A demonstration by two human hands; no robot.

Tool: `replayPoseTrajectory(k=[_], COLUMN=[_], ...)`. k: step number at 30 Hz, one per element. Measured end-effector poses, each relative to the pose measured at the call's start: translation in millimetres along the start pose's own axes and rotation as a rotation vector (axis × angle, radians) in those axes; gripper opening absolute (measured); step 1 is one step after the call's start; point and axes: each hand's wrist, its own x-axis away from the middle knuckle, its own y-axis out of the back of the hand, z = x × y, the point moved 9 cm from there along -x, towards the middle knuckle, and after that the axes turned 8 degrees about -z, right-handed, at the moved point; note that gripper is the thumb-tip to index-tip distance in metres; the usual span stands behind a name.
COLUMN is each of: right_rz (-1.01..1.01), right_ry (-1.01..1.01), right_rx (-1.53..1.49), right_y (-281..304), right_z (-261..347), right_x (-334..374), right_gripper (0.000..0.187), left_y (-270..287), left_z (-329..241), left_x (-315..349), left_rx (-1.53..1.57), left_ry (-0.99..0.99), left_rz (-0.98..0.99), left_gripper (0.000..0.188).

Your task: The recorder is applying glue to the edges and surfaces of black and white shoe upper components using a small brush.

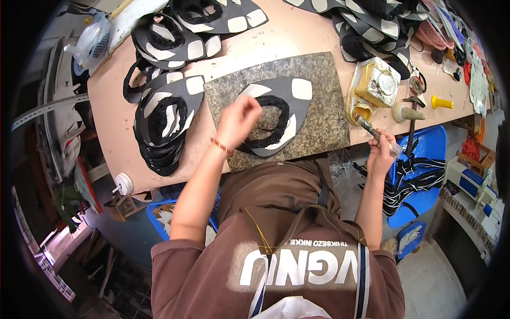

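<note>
A flat grey piece (pixel 301 109) with white patches and a dark fuzzy ring, resembling a shoe upper, lies on a mottled stone slab (pixel 329 90). Over its left part is my left hand (pixel 240 118), fingers curled together near the ring; whether anything is pinched in them is hidden. My right hand (pixel 379 154) grips a brush (pixel 368 128) off the table's front edge. The brush's tip is at the mouth of a yellow-stained pot (pixel 366 112), joined to a whitish, stained container (pixel 378 82).
Stacks of similar pieces (pixel 164 114) stand left of the slab and at the back right (pixel 366 34). A hammer (pixel 412 125), a pale cone (pixel 406 112) and a yellow plastic piece (pixel 442 102) lie at right. Below hangs a blue bin (pixel 433 146) with black-and-white strips.
</note>
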Motion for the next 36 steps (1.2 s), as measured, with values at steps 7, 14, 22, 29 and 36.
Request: replayPoseTrajectory(k=[7, 14, 22, 29, 36], right_rz=[0.296, 0.517, 1.065, 1.054, 0.862], right_ry=[-0.177, -0.109, 0.171, 0.335, 0.669], right_rx=[-0.067, 0.286, 0.742, 0.923, 0.908], right_y=[-82.8, -179.9, -278.8, -262.8, -191.2], right_z=[-32.6, -62.8, -73.3, -51.2, -30.2], right_x=[13.2, 10.4, 35.6, 4.8, 47.2], right_gripper=[0.012, 0.013, 0.012, 0.014, 0.016], left_y=[-4.2, -12.1, -25.0, -41.3, -43.8], left_z=[41.6, 47.1, 31.4, 29.7, 31.5], left_x=[-67.4, -36.5, -63.1, -59.6, -58.4], left_rx=[-0.355, -0.265, -0.402, -0.606, -0.59], left_ry=[-0.243, -0.042, -0.202, -0.08, -0.066], left_rz=[0.04, -0.076, -0.056, 0.144, 0.127], left_gripper=[0.012, 0.016, 0.041, 0.069, 0.068])
